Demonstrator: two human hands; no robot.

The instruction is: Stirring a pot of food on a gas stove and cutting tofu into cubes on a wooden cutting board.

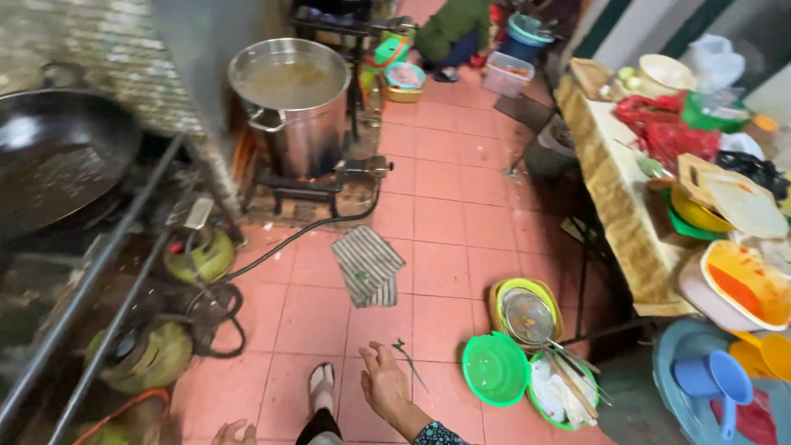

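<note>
While our right hand hangs open and empty, the sprig lies at its two o'clock, long axis eleven-to-five; left hand, barely visible, grip unclear.

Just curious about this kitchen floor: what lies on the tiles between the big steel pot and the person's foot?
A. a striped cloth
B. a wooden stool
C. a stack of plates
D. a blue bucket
A: a grey-and-white striped cloth lies crumpled on the pink tiles, below the steel pot and above the sandalled foot.
</note>
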